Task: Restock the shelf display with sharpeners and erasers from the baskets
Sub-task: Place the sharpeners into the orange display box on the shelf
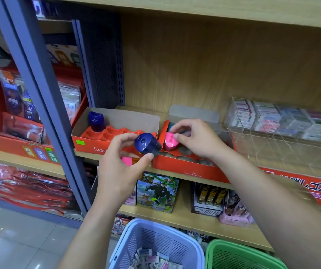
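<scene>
Sharpeners sit in both hands at the front of the wooden shelf (88,157). The left grip (120,164) pinches a navy sharpener (148,143) between thumb and fingertips, just in front of the gap between two red card trays. It is tipped over: its long axis slants from upper left to lower right, the two-hole face points up and left toward the camera, and its smoky clear end points down and right. A small pink piece (126,160) is also tucked in this palm; what it is I cannot tell.

The right grip (192,138) grasps a pink sharpener (170,140) with curled fingers over its top and the thumb on its front. Its holed face turns up toward the camera, at the left rear corner of the right tray (184,169). Whether it is seated in a slot I cannot tell. A teal sharpener (170,125) shows just behind it, and round slots lie open along the tray's front.

The left tray (89,146) holds one purple-blue sharpener (96,121), upright in its back left slot. To the right, a clear acrylic case (272,144) stands with stacked eraser packs (280,121) at its back.

Below, a lower shelf carries boxed toys (156,191). A pale blue basket (155,230) holding wrapped erasers (151,261) stands beside a green basket (233,247). A grey upright post (39,113) separates this bay from one with red displays, over glossy pale floor tiles (20,239).
</scene>
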Demonstrator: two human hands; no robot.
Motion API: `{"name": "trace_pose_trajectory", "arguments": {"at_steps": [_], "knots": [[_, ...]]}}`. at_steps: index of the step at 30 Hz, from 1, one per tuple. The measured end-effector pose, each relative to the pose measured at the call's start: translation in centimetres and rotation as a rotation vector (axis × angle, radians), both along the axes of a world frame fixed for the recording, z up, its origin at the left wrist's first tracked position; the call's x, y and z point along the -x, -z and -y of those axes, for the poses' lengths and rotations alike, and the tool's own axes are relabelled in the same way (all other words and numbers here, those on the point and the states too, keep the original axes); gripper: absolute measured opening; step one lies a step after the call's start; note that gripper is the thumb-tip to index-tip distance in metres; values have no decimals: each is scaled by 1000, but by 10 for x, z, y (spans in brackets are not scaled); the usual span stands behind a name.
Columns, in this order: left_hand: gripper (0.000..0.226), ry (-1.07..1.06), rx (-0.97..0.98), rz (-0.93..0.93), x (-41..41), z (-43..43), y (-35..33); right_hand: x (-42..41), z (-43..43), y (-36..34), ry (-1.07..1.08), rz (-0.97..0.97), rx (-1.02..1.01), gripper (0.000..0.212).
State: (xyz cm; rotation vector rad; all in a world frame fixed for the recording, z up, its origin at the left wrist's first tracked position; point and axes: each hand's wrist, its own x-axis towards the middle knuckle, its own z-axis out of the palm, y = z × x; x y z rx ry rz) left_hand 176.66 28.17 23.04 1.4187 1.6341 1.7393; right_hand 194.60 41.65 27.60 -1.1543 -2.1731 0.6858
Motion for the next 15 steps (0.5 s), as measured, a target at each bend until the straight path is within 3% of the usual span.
{"name": "trace_pose_trajectory", "arguments": {"at_steps": [4, 10, 13, 15], "knots": [[47, 13, -17, -7, -1, 1, -2, 3, 3, 2, -21, 93, 4, 27], [48, 27, -26, 6, -2, 3, -5, 4, 12, -4, 50, 95, -85, 18], [49, 64, -37, -11, -3, 3, -7, -2, 31, -13, 75, -47, -156, 13], [51, 87, -50, -41, -7, 4, -9, -1, 50, -16, -49, -214, -27, 16]]}}
